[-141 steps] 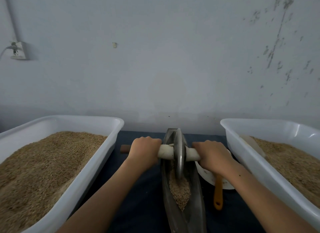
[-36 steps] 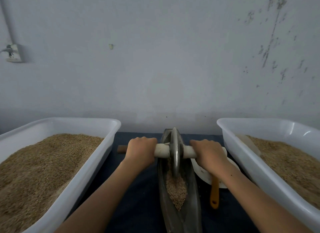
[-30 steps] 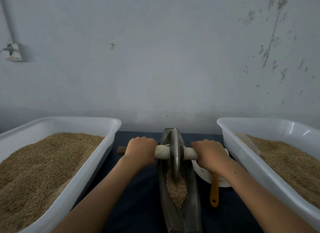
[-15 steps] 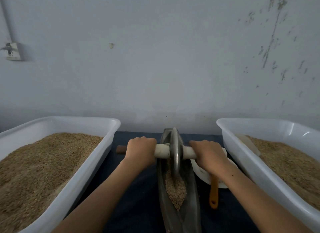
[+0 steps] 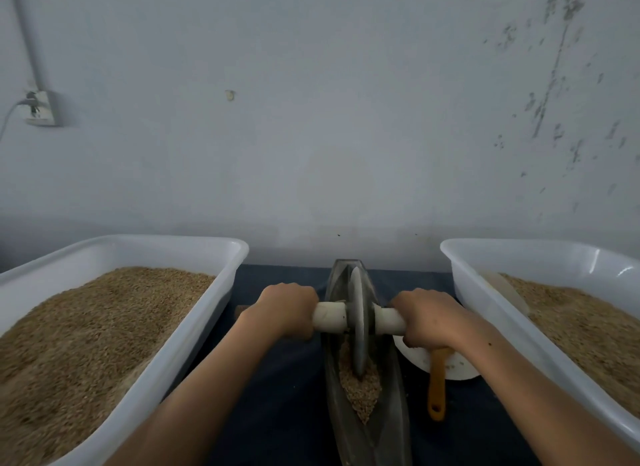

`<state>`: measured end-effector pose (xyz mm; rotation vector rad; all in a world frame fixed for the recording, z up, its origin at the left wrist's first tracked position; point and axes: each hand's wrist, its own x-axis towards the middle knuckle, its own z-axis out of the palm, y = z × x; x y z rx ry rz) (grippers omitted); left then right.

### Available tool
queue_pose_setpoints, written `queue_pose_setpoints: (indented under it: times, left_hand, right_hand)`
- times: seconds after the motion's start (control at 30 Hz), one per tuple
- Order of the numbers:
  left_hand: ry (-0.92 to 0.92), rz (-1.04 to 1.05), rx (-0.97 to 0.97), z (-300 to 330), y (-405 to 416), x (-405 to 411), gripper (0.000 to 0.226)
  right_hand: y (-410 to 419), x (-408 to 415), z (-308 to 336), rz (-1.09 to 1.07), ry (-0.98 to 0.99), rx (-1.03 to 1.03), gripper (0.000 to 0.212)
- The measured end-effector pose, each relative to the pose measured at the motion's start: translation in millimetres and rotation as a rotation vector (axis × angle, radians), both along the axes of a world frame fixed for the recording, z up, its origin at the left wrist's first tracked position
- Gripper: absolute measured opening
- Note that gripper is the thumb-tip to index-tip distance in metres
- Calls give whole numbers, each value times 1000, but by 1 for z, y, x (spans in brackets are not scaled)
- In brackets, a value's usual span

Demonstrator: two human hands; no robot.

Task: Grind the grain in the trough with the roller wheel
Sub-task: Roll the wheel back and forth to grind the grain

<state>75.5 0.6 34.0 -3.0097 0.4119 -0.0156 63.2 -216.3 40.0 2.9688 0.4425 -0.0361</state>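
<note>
Hands (image 5: 289, 309) (image 5: 427, 318): two; roller wheel (image 5: 358, 323): one

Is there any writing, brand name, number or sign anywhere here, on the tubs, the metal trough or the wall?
None can be read.
White tubs: plain, no label.
Trough, roller wheel and its handle: no marking visible.
Wall: only scuffs and a socket, with no legible print.

Single head view — worn camera, looks forward and slightly down from near edge toward far wall (image 5: 346, 119). Close over trough (image 5: 391, 413) at centre; tubs cropped left and right — wide-angle.
</note>
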Motion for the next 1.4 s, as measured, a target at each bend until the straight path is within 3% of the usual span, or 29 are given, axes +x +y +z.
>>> queue_pose_setpoints:
  times: [0.2, 0.3, 0.4, 0.6, 0.73, 0.9, 1.03, 1.3, 1.4]
  left_hand:
    - [-389, -4, -50, -11, -5, 3, 25]
    - [-474, -10, -44, -15, -7, 1, 21]
    - [-379, -13, -1, -10, -6, 0, 24]
    - [34, -2, -12, 1, 1, 0, 39]
    - [-81, 1, 6, -2, -2, 1, 35]
    - [-302, 15, -57, -10, -4, 6, 27]
    - [-390, 10, -74, -13, -5, 4, 23]
    - [42, 0, -26, -1, 2, 0, 40]
    - [77, 9, -35, 0, 2, 0, 41]
  right_hand:
    - [0, 14, -22, -6, -342, 129, 20]
    - [-2, 15, -26, -6, -369, 155, 21]
    - [-3, 12, -17, -3, -241, 98, 22]
    - [0, 4, 1, 17, 45, -16, 28]
    - [-1, 6, -2, -6, 10, 15, 32]
    - [3, 12, -17, -5, -309, 102, 19]
    - [3, 11, -21, -5, -363, 145, 20]
    - [1, -1, 2, 18, 18, -22, 28]
    - [2, -1, 3, 15, 30, -26, 28]
